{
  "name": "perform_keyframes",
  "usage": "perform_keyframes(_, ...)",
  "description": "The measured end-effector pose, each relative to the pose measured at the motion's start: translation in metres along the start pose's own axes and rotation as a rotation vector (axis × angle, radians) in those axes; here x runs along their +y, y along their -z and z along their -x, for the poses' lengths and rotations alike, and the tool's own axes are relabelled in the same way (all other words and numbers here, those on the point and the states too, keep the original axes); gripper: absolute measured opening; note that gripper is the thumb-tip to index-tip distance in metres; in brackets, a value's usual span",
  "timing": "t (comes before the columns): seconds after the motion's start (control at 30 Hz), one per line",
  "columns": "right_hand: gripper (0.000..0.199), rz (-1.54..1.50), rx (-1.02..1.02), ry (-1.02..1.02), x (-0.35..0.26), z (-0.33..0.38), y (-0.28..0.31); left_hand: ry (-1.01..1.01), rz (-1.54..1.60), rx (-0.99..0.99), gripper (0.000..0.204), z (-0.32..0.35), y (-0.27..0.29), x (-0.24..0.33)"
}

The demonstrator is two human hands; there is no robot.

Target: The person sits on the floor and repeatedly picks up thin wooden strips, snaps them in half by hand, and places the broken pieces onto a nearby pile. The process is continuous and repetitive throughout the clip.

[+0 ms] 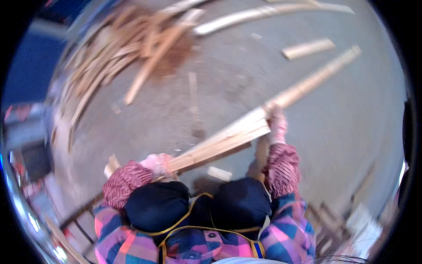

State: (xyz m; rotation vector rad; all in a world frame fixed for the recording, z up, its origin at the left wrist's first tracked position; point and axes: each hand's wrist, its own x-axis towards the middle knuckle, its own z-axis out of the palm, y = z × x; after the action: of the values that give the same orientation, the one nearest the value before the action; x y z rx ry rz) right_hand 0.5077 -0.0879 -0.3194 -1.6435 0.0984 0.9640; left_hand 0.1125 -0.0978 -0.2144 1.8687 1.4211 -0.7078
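Note:
Both my hands wear pale pinkish gloves below patterned oversleeves. My left hand (159, 164) is closed around the near end of some wooden boards. A shorter board (222, 145) lies along a longer board (314, 81), which reaches out to the upper right. My right hand (277, 125) grips the long board close to the short one's far end, with its fingers partly blurred. The boards are held slanting in front of my lap, over the floor.
A heap of wooden strips (151, 64) lies at the far left beside brown sawdust. Another long board (246, 20) and a short piece (309, 48) rest on the grey floor (351, 119). A small offcut (219, 173) is near my knees.

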Motion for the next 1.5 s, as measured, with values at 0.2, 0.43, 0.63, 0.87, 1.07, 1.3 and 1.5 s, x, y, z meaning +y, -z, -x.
perform_keyframes(0.2,0.077,0.717,0.387,0.033,-0.04,0.005,-0.089,0.183,0.257,-0.129,0.034,0.021,0.041,-0.043)
perform_keyframes(0.43,0.028,0.637,0.531,0.039,-0.041,-0.001,-0.089,0.262,0.14,0.183,0.03,0.042,0.021,-0.016)
perform_keyframes(0.63,0.029,0.654,0.473,0.068,-0.038,-0.013,-0.103,0.031,0.077,-0.153,0.021,0.033,0.049,-0.011)
perform_keyframes(0.87,0.033,0.507,0.206,0.087,-0.017,-0.018,-0.107,0.039,0.145,0.361,0.025,-0.036,-0.073,-0.107)
perform_keyframes(1.07,0.034,0.322,0.378,0.173,-0.044,-0.002,-0.006,-0.134,0.223,0.174,0.036,-0.01,0.022,-0.052)
perform_keyframes(1.3,0.06,0.71,0.496,0.104,-0.042,-0.026,-0.012,-0.019,0.184,-0.259,0.046,0.035,0.047,-0.071)
perform_keyframes(1.5,0.083,1.303,0.432,0.419,-0.04,0.002,0.015,0.22,0.274,-0.166,0.043,0.055,0.096,-0.059)
